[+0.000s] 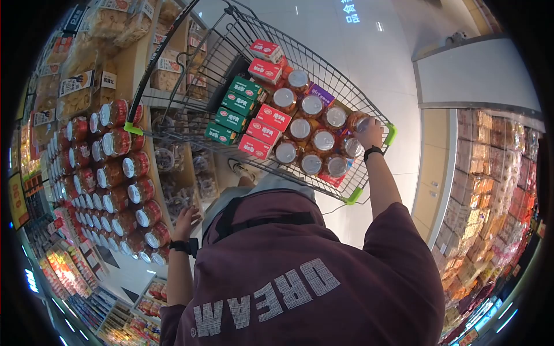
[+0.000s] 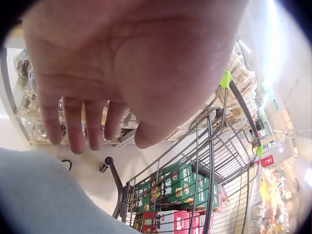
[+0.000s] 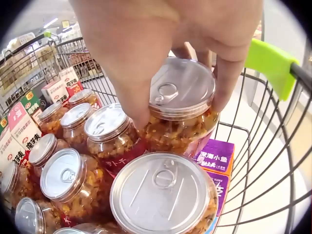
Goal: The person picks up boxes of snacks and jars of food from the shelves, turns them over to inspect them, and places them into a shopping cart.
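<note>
My right hand (image 1: 369, 134) (image 3: 165, 53) grips a jar (image 3: 181, 127) around its sides just under the silver pull-ring lid, at the cart's corner. Several similar jars (image 1: 311, 106) (image 3: 78, 185) of chunky orange-brown food stand upright beside it in the wire cart (image 1: 340, 72). Purple boxes (image 3: 217, 157) lie beside and below the gripped jar. Red-and-white boxes (image 1: 264, 131) and green boxes (image 1: 232, 118) (image 2: 176, 181) fill the cart's other side. My left hand (image 1: 187, 222) (image 2: 126, 63) hangs beside my body holding nothing, palm showing and fingers loosely extended.
Shelving on the left holds stacked red-labelled jars (image 1: 115, 199) and bagged goods (image 1: 78, 81). To the right are a beige cabinet (image 1: 430, 179) and shelves of packaged goods (image 1: 485, 179). The cart has green corner pieces (image 1: 354, 196); pale floor (image 1: 369, 52) surrounds it.
</note>
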Tool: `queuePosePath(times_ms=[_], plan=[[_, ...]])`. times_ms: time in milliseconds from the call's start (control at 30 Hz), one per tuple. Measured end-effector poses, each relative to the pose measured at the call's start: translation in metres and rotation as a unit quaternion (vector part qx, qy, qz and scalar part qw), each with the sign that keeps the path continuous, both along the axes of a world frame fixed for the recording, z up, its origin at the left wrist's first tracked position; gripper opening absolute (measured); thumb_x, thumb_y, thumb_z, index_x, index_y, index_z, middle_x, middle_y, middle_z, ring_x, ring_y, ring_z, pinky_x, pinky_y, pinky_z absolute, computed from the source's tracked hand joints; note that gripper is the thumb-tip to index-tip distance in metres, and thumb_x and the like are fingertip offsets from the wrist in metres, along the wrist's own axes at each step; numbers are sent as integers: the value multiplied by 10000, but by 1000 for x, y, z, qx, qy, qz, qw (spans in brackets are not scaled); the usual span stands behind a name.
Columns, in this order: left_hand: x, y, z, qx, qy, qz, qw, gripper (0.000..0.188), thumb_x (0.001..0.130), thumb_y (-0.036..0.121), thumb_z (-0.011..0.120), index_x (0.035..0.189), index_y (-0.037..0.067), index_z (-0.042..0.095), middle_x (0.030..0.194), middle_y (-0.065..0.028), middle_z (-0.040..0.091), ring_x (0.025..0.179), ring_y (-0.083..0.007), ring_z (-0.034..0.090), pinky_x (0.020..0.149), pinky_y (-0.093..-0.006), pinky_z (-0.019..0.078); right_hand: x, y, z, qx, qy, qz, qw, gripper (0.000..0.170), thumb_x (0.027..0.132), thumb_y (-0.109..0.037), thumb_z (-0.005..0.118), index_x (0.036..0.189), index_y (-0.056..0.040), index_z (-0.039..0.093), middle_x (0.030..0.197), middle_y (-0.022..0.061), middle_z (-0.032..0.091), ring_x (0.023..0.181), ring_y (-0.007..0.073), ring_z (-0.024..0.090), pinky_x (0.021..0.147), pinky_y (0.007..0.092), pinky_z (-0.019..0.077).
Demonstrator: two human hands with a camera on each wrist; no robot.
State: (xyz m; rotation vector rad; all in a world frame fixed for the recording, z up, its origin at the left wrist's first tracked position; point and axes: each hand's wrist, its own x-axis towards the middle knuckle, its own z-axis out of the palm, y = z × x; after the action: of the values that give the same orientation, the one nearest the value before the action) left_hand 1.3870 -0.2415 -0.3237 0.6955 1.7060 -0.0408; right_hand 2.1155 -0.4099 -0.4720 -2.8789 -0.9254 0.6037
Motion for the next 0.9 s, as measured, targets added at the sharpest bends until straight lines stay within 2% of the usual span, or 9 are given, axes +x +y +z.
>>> queuePosePath(times_ms=[100,167,367,633,733,800,833,867,900], plan=[[5,0,1,-2,2,-7,1000,469,1053,384,633,1419,102,553,1313,-56,666,1152,-207,661,1000,-408,515,10,-7,-3,-13,22,0,1000,917,679,-250,956,1460,-66,513,1354,222,589,1238,492,563,1024,545,548],[6,-1,-2,-5,5,-11,1000,463,1049,377,633,1414,103,559,1300,-50,670,1138,-199,663,995,-402,517,14,-11,-10,-58,-24,83,995,919,675,-268,957,1456,-65,518,1343,216,598,1243,485,562,1024,544,548],[0,-2,-8,13,21,-37,999,457,1037,347,616,1417,98,566,1253,-37,685,1095,-191,675,963,-384,533,21,-20,-8,-133,-9,89,987,724,793,-195,872,1425,-73,540,1349,199,595,1253,466,570,980,511,594],[0,-10,1,-11,37,-68,997,447,1045,338,610,1418,94,576,1277,-46,689,1097,-196,677,948,-373,541,6,-15,-51,-50,51,19,997,973,727,-254,907,1542,-20,430,1437,246,591,1280,461,586,1079,518,528],[-5,-3,-3,5,38,-78,996,458,1040,366,631,1407,96,586,1255,-62,686,1078,-200,683,960,-371,522,-11,6,-48,-75,10,-52,996,858,801,-284,882,1520,-35,485,1416,214,602,1315,433,570,1079,501,537],[10,0,0,30,49,-84,995,463,1039,364,636,1410,91,586,1253,-74,684,1079,-213,683,960,-374,526,3,-7,-84,-61,23,-34,997,768,790,-302,878,1448,-64,560,1410,204,611,1321,392,576,1056,502,545],[11,6,8,56,64,-92,992,469,1038,362,641,1412,86,586,1251,-87,683,1080,-226,684,959,-377,529,2,-5,-68,-30,66,-8,997,689,767,-311,881,1370,-96,626,1325,200,665,1259,371,626,1027,505,551],[-5,10,-11,111,52,-114,986,476,1038,341,659,1422,76,566,1264,-91,682,1104,-222,681,939,-380,546,4,-22,-107,74,-3,39,996,659,748,-287,883,1341,-116,653,1189,200,720,1143,390,681,993,496,563],[-24,16,-29,168,44,-135,975,486,1039,319,677,1433,66,546,1278,-96,681,1128,-217,679,918,-384,562,-5,-10,-72,99,41,59,992,655,750,-273,876,1343,-111,652,1195,202,719,1133,400,681,1023,507,541]])
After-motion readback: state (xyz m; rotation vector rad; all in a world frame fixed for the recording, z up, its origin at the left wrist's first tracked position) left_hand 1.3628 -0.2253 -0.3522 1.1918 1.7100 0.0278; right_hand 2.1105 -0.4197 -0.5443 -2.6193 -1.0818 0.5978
